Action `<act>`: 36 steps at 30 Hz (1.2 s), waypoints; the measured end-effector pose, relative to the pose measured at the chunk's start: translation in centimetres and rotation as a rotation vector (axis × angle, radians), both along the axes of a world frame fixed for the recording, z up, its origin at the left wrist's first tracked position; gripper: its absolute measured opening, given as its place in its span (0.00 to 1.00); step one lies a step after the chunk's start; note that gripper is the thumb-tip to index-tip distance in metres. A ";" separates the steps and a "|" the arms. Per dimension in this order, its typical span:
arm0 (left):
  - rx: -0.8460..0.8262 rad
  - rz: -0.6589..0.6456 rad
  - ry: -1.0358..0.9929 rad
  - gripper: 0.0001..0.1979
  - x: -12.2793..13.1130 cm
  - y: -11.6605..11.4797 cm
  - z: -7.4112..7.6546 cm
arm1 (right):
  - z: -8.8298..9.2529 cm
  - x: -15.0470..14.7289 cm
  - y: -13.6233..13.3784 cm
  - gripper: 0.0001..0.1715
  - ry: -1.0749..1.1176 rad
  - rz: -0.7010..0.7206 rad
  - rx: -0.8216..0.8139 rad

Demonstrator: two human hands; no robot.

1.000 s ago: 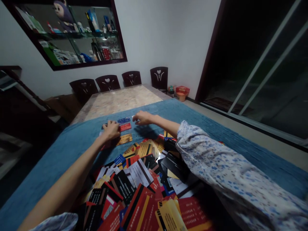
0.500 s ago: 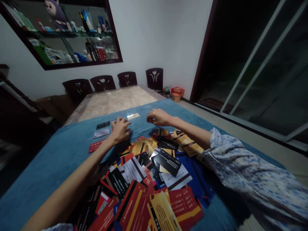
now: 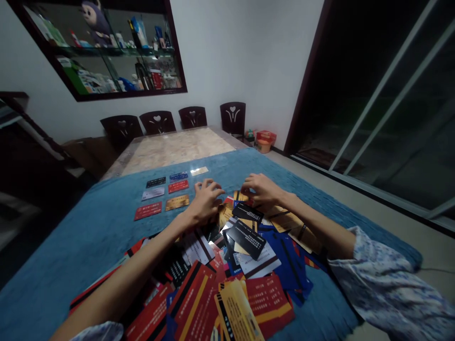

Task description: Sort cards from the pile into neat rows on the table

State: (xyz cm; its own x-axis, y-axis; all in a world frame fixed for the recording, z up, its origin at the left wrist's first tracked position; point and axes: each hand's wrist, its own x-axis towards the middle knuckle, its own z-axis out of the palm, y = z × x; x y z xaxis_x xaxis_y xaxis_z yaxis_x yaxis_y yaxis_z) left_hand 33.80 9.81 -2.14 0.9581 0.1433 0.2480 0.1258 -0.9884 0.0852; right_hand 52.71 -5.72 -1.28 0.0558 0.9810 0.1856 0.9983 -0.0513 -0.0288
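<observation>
A big heap of plastic cards (image 3: 227, 279), red, black, gold and blue, lies on a blue cloth (image 3: 88, 237). My left hand (image 3: 204, 201) rests on the heap's far edge with its fingers spread over the cards. My right hand (image 3: 261, 189) hovers at the same edge, fingers curled over gold and black cards; what they grip is hidden. Beyond the heap several single cards lie in rows on the cloth: a black card (image 3: 155, 182), a blue card (image 3: 178, 176), a pale card (image 3: 199, 171), a red card (image 3: 148, 210) and a gold card (image 3: 177, 202).
A marble-topped table (image 3: 174, 149) extends past the cloth, with several dark chairs (image 3: 158, 122) behind it. A glass wall cabinet (image 3: 103, 47) hangs above. Glass sliding doors (image 3: 391, 109) stand at the right, with a red box (image 3: 266, 138) on the floor nearby.
Both hands have drawn back from the laid-out rows to the heap's far edge. A pale card now lies at the right end of the far row.
</observation>
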 end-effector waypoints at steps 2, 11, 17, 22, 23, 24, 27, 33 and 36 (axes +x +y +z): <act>-0.016 -0.033 -0.002 0.15 0.2 -0.7 -0.2 | -0.4 0.1 -0.7 0.10 0.023 0.016 0.011; -0.119 -0.231 0.036 0.15 0.8 -2.7 -0.9 | -1.7 0.2 -2.5 0.08 0.199 0.250 0.142; -0.148 -0.292 0.094 0.19 1.1 -3.4 -1.0 | -1.7 -0.6 -3.3 0.04 0.241 0.277 0.083; -0.164 -0.302 0.123 0.22 1.1 -3.5 -1.2 | -1.7 -1.1 -3.6 0.06 0.244 0.251 0.092; -0.167 -0.299 0.125 0.22 1.1 -3.5 -1.3 | -1.8 -1.0 -3.5 0.06 0.237 0.254 0.097; -0.169 -0.295 0.128 0.22 1.1 -3.4 -1.4 | -2.0 -0.9 -3.4 0.06 0.230 0.261 0.101; -0.170 -0.268 0.113 0.20 1.2 -3.3 -1.7 | -2.9 0.0 -2.9 0.07 0.216 0.275 0.108; -0.189 -0.175 0.051 0.15 1.1 -3.2 -2.2 | -4.2 1.0 -2.4 0.11 0.221 0.260 0.136; -0.185 -0.146 0.018 0.15 1.1 -3.1 -2.6 | -3.8 0.5 -2.8 0.14 0.247 0.238 0.139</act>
